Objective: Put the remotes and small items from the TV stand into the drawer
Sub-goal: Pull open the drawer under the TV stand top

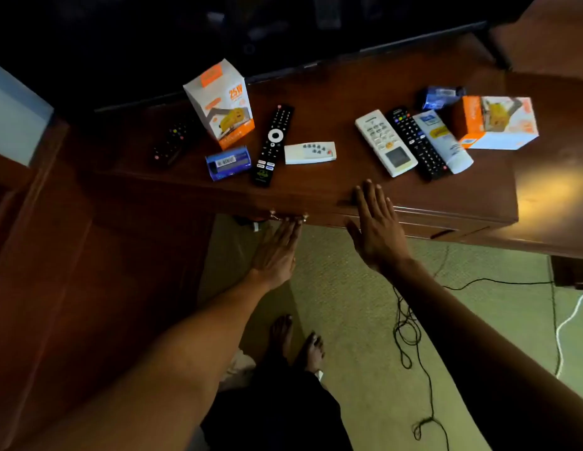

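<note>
Five remotes [273,144] and small boxes lie on the TV stand [365,196] beyond both flat, empty hands, left hand [277,252] apparently at the drawer handle [288,217], right hand [378,222] spread on the edge; a jerked drawer could spill them.

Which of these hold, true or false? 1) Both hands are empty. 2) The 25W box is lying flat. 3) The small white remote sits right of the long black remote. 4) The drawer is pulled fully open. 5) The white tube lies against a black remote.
1) True: left hand and right hand are open, holding nothing.
2) False: the 25W box stands upright; the other orange box lies on its side.
3) True: the small white remote is right of the long black remote.
4) False: the drawer looks shut; left fingers are at its handle.
5) True: the white tube lies beside the black remote, apparently touching.
</note>
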`<action>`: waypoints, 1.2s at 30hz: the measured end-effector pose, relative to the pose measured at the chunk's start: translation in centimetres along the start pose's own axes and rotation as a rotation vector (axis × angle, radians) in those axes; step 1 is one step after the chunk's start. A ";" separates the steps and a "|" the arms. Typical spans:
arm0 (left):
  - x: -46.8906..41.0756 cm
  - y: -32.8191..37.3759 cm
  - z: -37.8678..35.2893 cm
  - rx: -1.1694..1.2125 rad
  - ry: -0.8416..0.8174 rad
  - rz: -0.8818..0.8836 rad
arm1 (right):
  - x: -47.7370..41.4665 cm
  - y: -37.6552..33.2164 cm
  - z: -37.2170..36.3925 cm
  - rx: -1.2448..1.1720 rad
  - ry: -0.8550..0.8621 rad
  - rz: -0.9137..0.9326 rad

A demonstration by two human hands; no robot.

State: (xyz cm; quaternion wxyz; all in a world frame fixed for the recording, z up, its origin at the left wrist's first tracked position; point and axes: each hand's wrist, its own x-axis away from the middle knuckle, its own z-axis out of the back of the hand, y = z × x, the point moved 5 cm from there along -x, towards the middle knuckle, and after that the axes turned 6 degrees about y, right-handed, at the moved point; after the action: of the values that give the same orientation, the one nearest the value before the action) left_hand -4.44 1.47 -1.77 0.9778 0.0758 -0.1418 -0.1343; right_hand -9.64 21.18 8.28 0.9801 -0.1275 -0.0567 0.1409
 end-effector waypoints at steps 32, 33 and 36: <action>7.2 -2.6 9.0 0.248 0.514 -0.086 | 5.2 -3.1 0.7 -0.047 0.146 0.013; 6.7 -3.2 9.3 0.187 0.480 -0.068 | 5.4 -2.7 0.0 -0.022 0.109 0.011; 5.0 -5.6 8.1 0.072 0.255 0.023 | 5.2 -1.1 -2.1 0.015 0.010 -0.064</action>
State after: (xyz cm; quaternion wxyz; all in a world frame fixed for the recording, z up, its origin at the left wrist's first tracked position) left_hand -3.58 -6.15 6.12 0.9861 0.1255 -0.0219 -0.1069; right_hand -4.08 21.21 6.89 0.9853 -0.1189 -0.0549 0.1093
